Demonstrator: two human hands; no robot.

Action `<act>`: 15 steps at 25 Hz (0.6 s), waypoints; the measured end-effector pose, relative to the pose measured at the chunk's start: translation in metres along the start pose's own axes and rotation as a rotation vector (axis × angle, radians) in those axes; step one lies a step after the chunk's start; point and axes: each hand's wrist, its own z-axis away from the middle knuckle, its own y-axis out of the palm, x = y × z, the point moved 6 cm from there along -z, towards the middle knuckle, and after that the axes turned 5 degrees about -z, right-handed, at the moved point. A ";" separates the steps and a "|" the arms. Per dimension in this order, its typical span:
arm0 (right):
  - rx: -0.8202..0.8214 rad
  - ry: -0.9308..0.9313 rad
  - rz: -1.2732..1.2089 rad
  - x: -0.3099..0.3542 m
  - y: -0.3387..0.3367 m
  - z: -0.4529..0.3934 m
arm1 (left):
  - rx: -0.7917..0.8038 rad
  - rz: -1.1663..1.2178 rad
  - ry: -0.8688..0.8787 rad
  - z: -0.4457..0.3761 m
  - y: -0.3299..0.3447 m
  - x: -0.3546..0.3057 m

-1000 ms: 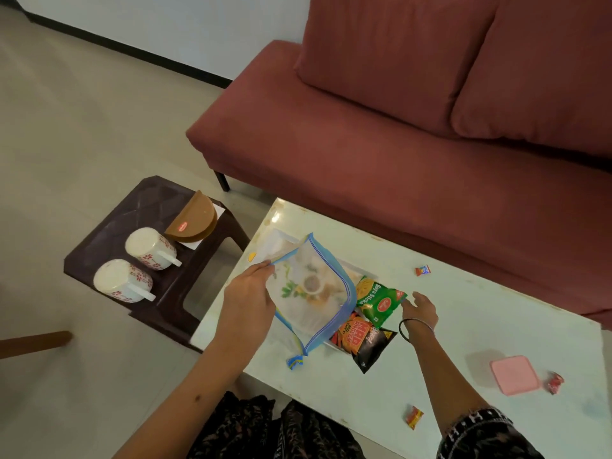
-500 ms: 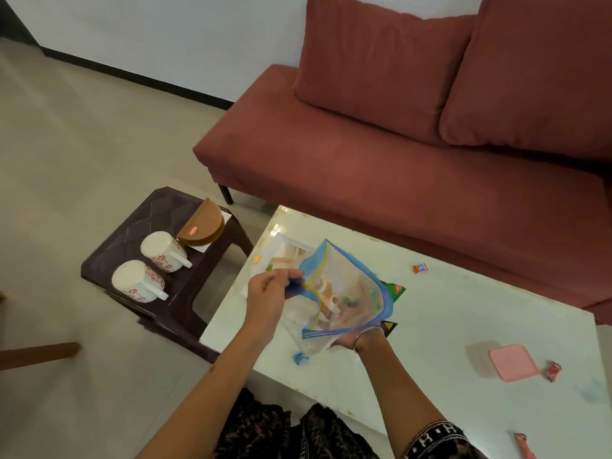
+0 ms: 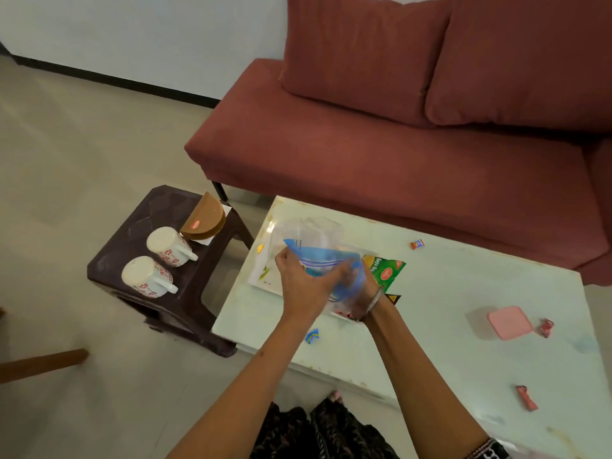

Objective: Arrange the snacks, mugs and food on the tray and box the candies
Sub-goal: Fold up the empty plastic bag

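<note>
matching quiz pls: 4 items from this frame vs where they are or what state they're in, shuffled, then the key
Things:
1. two floral mugs
2. zip bag
3. pink box
4. green snack packet

Places or states:
A. held in both hands above the tray
B. on the white table, right of the hands, a red candy beside it
C. lying on their sides on the dark stool
D. partly hidden behind the bag and the right hand

Pairs: 1-C, 2-A, 3-B, 4-D
</note>
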 end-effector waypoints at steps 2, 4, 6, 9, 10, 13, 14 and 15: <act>0.100 -0.099 0.103 -0.004 0.001 0.009 | -0.005 0.076 -0.015 0.005 -0.003 0.005; 0.109 -0.192 0.230 -0.014 -0.011 0.021 | 0.016 0.142 -0.010 0.012 -0.003 0.014; -0.034 -0.273 0.198 -0.015 -0.035 0.032 | -0.003 0.218 -0.019 0.022 -0.002 0.018; -0.276 -0.211 0.155 -0.022 -0.077 0.051 | -0.050 0.410 -0.125 0.039 0.007 0.023; -0.199 -0.073 0.158 -0.031 -0.083 0.058 | -0.051 0.441 -0.147 0.046 0.014 0.022; 0.106 0.152 0.026 -0.044 -0.087 0.084 | -0.014 0.317 -0.063 0.072 0.039 0.019; 0.095 0.101 -0.011 -0.038 -0.096 0.089 | 0.000 0.240 0.011 0.082 0.047 0.016; 0.044 0.049 -0.019 -0.030 -0.109 0.097 | 0.024 0.155 0.090 0.093 0.059 0.013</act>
